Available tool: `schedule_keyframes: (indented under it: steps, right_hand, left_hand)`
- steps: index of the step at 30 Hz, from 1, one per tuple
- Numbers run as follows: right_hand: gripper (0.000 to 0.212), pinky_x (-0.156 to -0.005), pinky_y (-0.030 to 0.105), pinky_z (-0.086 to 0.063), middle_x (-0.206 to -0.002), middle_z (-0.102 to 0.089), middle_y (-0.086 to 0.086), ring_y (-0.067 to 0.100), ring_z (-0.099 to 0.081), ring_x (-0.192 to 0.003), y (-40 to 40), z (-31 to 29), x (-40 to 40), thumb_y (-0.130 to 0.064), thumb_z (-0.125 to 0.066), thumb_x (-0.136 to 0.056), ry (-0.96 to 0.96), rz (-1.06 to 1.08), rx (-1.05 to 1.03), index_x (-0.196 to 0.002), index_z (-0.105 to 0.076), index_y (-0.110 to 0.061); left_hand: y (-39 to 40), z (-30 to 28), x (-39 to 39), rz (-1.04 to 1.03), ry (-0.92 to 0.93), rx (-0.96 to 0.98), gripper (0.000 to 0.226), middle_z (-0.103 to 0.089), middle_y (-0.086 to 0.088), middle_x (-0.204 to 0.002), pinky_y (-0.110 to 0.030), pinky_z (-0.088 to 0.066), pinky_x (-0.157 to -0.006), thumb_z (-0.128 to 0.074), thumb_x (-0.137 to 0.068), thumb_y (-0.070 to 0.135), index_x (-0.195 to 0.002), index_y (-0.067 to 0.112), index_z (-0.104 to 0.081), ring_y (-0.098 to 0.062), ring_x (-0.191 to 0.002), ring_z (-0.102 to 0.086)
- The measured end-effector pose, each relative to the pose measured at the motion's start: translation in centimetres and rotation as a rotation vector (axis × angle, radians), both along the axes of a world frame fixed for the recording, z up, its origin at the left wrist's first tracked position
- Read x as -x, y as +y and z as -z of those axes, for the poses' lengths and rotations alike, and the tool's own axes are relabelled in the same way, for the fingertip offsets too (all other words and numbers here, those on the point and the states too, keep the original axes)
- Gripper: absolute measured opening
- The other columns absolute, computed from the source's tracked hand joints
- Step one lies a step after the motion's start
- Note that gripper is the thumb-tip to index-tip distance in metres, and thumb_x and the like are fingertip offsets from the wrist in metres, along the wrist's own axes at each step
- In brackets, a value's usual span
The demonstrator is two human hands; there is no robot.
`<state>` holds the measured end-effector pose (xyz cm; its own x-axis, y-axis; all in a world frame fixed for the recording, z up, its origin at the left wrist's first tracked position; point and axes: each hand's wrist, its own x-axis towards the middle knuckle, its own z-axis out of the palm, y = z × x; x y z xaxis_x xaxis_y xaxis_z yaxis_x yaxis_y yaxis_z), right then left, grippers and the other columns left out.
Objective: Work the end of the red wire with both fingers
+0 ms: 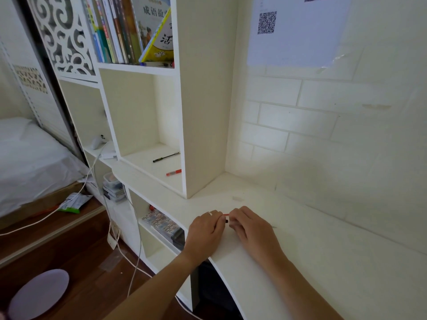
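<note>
Two bare hands meet over a white desk (300,250), seen from above by a camera worn on the person's head. The left hand (204,229) and the right hand (248,224) face each other with their fingertips almost touching. Between them sits a small red pen (226,215), most of it hidden; only a short red stretch and a dark end show in the gap between the two sets of fingers. The fingers of both hands are curled inward and pinch the pen from either side, the left from its left end, the right from its right end. A pale ring (209,213) sits on one finger of the left hand, just left of the pen. The hands rest low over the desk, near its curved front edge; whether the pen touches the desk surface cannot be told.

Beyond the fingertips, up and to the left, stands a white shelf unit (203,112). In its open cubby lie a black pen (166,157) and, nearer the fingers, another red pen (173,173). Higher still, a row of books (129,31) fills an upper shelf. Beyond the right hand's fingers rises a white brick-patterned wall (323,125), with a sheet of paper (300,33) bearing a square code stuck high on it. Left of the left hand, below desk level, white cables (136,250) trail over a dark wooden floor (69,250), and a bed (30,158) lies far off to the left.
</note>
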<state>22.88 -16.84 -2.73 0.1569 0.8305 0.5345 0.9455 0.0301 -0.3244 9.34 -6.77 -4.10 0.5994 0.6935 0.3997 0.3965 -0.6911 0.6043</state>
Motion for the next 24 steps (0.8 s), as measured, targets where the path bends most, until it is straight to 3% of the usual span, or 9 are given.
schedule_keyframes:
  steps: [7,12,16,24]
  right_hand:
    - [0.019,-0.066,0.020,-0.047,-0.092,-0.056,-0.014,0.006,-0.057,-0.079,0.04,0.22,-0.03,-0.044,-0.044,-0.101,0.035,0.002,0.047,-0.110,-0.059,-0.035]
    - [0.019,-0.064,0.027,-0.048,-0.084,-0.055,-0.012,0.008,-0.054,-0.074,0.42,0.46,-0.30,-0.041,-0.044,-0.102,0.032,0.035,0.021,-0.103,-0.061,-0.034]
    - [0.021,-0.062,0.027,-0.048,-0.084,-0.055,-0.013,0.008,-0.054,-0.072,0.65,0.61,-0.41,-0.045,-0.045,-0.101,0.034,0.032,0.024,-0.102,-0.061,-0.032]
    - [0.014,-0.064,0.025,-0.047,-0.086,-0.057,-0.014,0.007,-0.054,-0.072,0.47,0.35,-0.22,-0.043,-0.045,-0.101,0.052,0.063,0.042,-0.104,-0.056,-0.034]
  left_hand:
    - [-0.03,0.29,-0.03,0.004,-0.054,-0.036,0.040,-0.054,0.004,-0.068,-0.039,-0.048,-0.065,-0.028,-0.099,0.043,-0.076,0.023,-0.053,-0.014,-0.068,-0.053]
    - [-0.01,0.40,0.04,0.018,-0.042,-0.076,0.033,-0.056,0.006,-0.073,-0.039,-0.048,-0.066,-0.033,-0.098,0.043,-0.083,0.026,-0.056,-0.012,-0.069,-0.054]
    - [-0.07,0.41,0.21,0.021,-0.077,-0.048,0.016,-0.061,0.015,-0.084,-0.028,-0.049,-0.070,-0.043,-0.097,0.039,-0.095,0.036,-0.059,-0.007,-0.075,-0.057]
    - [-0.30,-0.02,0.37,0.031,-0.192,0.104,0.012,-0.067,0.017,-0.084,-0.035,-0.056,-0.070,-0.057,-0.097,0.020,-0.096,0.031,-0.058,-0.012,-0.071,-0.064]
